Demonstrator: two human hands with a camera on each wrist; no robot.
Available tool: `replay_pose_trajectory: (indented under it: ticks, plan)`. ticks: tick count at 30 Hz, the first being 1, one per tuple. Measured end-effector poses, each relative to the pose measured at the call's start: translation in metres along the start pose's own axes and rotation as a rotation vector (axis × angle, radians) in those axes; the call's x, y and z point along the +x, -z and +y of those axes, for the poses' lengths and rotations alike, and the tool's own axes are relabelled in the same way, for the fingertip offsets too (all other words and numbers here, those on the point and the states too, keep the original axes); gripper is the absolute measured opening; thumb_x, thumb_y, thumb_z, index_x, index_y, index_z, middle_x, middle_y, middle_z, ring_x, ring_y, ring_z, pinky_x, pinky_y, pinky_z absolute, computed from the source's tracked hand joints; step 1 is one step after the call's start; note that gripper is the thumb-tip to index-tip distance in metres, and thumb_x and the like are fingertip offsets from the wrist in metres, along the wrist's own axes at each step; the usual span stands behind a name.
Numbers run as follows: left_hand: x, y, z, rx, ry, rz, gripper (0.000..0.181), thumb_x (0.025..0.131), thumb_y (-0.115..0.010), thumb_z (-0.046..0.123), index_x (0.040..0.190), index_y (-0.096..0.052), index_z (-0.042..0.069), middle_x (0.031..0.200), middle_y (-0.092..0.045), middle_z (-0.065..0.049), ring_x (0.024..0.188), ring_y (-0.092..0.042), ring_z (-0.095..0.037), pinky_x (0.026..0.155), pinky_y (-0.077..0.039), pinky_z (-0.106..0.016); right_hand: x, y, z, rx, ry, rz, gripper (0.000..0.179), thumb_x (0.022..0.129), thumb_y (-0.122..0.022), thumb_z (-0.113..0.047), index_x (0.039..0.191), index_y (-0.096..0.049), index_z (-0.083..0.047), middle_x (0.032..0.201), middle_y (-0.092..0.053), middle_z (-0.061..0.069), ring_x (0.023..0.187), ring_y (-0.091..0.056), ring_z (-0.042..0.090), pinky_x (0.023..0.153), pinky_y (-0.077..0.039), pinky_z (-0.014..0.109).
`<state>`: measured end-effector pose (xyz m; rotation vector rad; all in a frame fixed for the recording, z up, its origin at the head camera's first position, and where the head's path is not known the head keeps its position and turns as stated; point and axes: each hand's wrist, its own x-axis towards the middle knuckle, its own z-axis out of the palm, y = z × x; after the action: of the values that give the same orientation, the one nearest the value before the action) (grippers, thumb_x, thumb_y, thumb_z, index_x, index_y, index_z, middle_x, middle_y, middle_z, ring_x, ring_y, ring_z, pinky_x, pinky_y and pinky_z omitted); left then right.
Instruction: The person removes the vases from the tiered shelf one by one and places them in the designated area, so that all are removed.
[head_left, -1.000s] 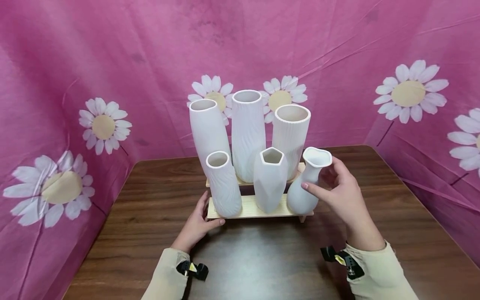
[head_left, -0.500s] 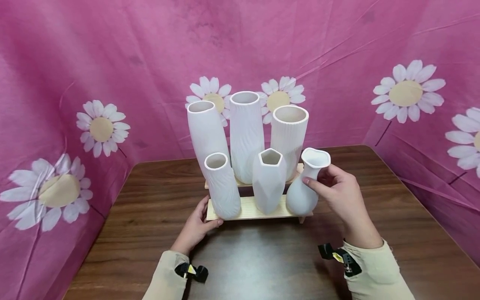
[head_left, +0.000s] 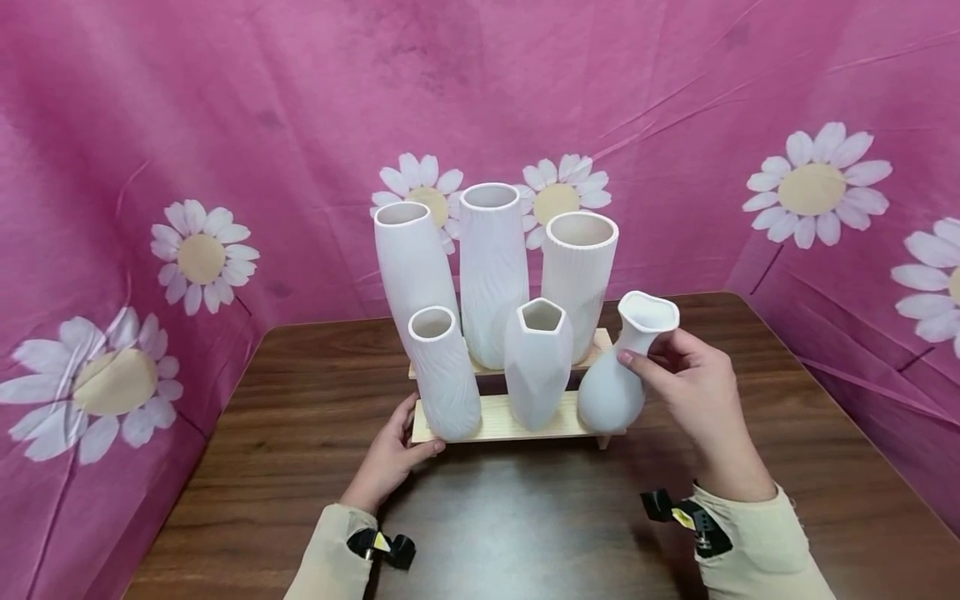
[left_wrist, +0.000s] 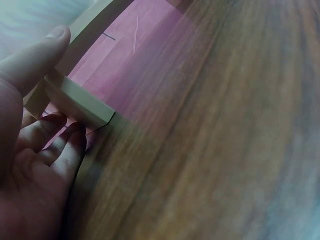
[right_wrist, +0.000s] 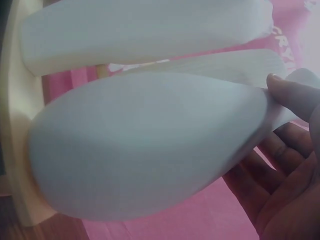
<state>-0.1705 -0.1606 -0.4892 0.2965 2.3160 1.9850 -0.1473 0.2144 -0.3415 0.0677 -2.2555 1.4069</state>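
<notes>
My right hand (head_left: 697, 383) pinches the neck of a white vase (head_left: 611, 398) with a wavy flared mouth, at the right end of the lower shelf of a wooden stand (head_left: 495, 427). The vase leans to the right; in the right wrist view, its round base (right_wrist: 115, 150) appears to be at the shelf. My left hand (head_left: 386, 467) grips the stand's left end, its thumb on the front edge. In the left wrist view, fingers (left_wrist: 70, 150) curl by the stand's leg (left_wrist: 80, 102). A faceted vase (head_left: 537, 367) and a small ridged vase (head_left: 447, 379) share the lower shelf.
On the upper shelf behind stand a smooth tall vase (head_left: 412, 267), a wavy-patterned tall vase (head_left: 493, 275) and a ribbed wide vase (head_left: 579, 283). Everything rests on a dark wooden table (head_left: 480, 525). A pink cloth with daisies (head_left: 315, 125) hangs around the table's back and sides.
My right hand has moved slightly right, and the flared vase has gone with it from near upright to a rightward lean. The left hand and the other vases stay in place.
</notes>
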Motion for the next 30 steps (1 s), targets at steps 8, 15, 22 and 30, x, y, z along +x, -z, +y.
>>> replay_pose_trajectory:
  ticks: [8,15,22,30]
  plan:
    - [0.001,0.001,0.001,-0.007,0.043,0.006,0.089,0.081,-0.079,-0.006,0.155,-0.03,0.004,0.137,-0.058,-0.02,0.106,-0.062,-0.015,0.085,-0.052,-0.022,0.005,0.011,0.004,0.046,-0.036,0.059,0.032,0.082,-0.083,-0.005,0.112,-0.072,-0.001,0.085,-0.069,-0.019,0.08,-0.066,0.0,0.069,-0.052,0.012]
    - [0.002,0.0,0.0,-0.022,0.038,-0.006,0.089,0.081,-0.079,-0.006,0.155,-0.03,0.004,0.136,-0.058,-0.021,0.104,-0.062,-0.013,0.083,-0.052,-0.022,0.012,0.023,0.014,0.033,-0.115,0.137,0.028,0.081,-0.083,-0.006,0.108,-0.075,-0.009,0.081,-0.068,-0.019,0.076,-0.063,0.001,0.065,-0.05,0.012]
    - [0.003,0.002,0.002,-0.018,0.041,0.005,0.088,0.081,-0.078,-0.007,0.155,-0.032,0.006,0.134,-0.059,-0.02,0.102,-0.063,-0.013,0.082,-0.052,-0.022,0.021,0.03,0.02,0.021,-0.142,0.207,0.027,0.081,-0.084,-0.009,0.107,-0.075,-0.008,0.081,-0.068,-0.02,0.077,-0.063,0.002,0.066,-0.049,0.011]
    - [0.001,0.001,0.0,0.001,0.042,-0.002,0.089,0.082,-0.08,-0.002,0.155,-0.03,0.004,0.139,-0.057,-0.019,0.108,-0.061,-0.013,0.087,-0.051,-0.022,0.036,0.037,0.04,-0.039,-0.132,0.216,0.027,0.081,-0.084,-0.015,0.104,-0.074,-0.005,0.077,-0.064,-0.023,0.074,-0.06,-0.001,0.062,-0.047,0.01]
